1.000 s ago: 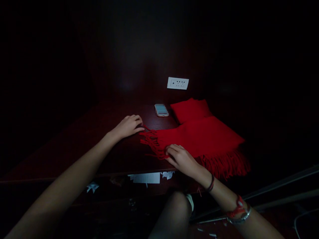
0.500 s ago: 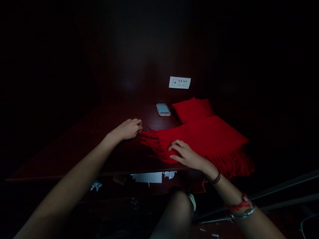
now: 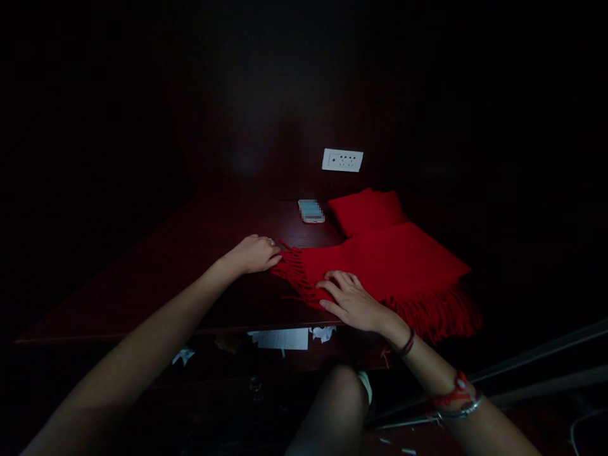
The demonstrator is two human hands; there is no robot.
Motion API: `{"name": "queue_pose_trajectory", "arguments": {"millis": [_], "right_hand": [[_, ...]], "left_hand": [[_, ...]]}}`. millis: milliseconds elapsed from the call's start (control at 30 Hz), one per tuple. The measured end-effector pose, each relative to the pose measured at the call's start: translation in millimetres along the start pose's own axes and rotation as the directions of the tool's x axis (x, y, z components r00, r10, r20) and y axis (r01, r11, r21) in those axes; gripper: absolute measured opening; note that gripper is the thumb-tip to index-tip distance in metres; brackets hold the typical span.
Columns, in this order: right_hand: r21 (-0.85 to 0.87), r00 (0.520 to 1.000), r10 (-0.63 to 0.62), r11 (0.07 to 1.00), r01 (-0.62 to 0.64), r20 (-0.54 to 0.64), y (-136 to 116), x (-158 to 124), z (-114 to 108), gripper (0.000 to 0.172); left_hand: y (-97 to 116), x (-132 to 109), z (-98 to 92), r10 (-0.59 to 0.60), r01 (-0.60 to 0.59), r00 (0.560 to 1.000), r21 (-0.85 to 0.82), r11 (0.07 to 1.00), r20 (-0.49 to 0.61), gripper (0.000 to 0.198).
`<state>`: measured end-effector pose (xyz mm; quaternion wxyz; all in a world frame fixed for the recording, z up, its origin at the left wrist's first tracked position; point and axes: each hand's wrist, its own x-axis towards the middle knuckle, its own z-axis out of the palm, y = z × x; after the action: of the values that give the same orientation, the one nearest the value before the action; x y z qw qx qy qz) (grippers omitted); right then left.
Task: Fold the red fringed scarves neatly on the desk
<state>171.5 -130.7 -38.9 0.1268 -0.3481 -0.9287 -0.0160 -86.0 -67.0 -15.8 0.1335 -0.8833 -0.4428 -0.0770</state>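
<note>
A red scarf (image 3: 380,259) with tasselled ends lies partly spread on a dark desk (image 3: 156,272), its far part folded over by the wall. At its left end my left hand (image 3: 256,253) has its fingers closed at the tips of the tassels, pinching some strands; the fingertips are partly hidden. My right hand (image 3: 354,303) rests on the near part of the scarf by the fringe, palm down, fingers apart and slightly bent. More fringe hangs at the scarf's right side, close to my right wrist.
Behind the scarf lies a phone (image 3: 311,211) on the desk. A white wall socket (image 3: 342,160) is above it. On a shelf under the desk top are a sheet of paper (image 3: 284,339) and crumpled paper (image 3: 323,334). My knee (image 3: 339,392) is below the desk edge.
My left hand has moved slightly right and down, further onto the tassels. My right hand has stayed nearly in place on the scarf, its fingers shifting a little.
</note>
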Motion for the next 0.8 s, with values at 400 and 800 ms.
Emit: {"name": "queue_pose_trajectory", "arguments": {"millis": [400, 800], "right_hand": [[0.045, 0.984, 0.065, 0.996, -0.073, 0.167, 17, 7, -8, 0.049], [0.056, 0.974, 0.109, 0.991, -0.122, 0.197, 17, 12, -6, 0.052]], "left_hand": [[28, 6, 16.0, 0.007, 0.072, 0.950, -0.238, 0.969, 0.314, 0.059], [14, 16, 17.5, -0.010, -0.009, 0.997, -0.239, 0.971, -0.080, 0.032]]}}
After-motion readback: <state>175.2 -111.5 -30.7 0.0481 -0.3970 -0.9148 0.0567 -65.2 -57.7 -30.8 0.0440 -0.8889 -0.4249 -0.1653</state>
